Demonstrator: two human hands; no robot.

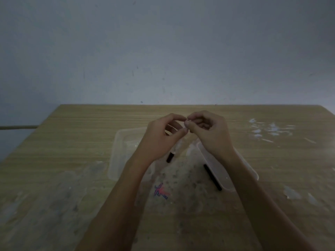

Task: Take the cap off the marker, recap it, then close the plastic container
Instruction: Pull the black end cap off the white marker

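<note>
My left hand [159, 140] grips a white marker [175, 151] whose black lower end sticks out below the palm, over the table. My right hand [208, 131] meets it fingertip to fingertip, pinching the marker's upper end, where a small dark cap [188, 120] barely shows. Both hands hover above the translucent plastic container [119, 153], which stands open on the table. Its lid [228, 171] lies to the right, partly under my right forearm. The dim light hides whether the cap is on or off.
A black stick-like pen [212, 177] lies on the table along the lid's left edge. The wooden table [81, 134] has worn pale patches, a red-blue scribble [161, 192] near the front, and white scraps [272, 130] at the far right. A grey wall stands behind.
</note>
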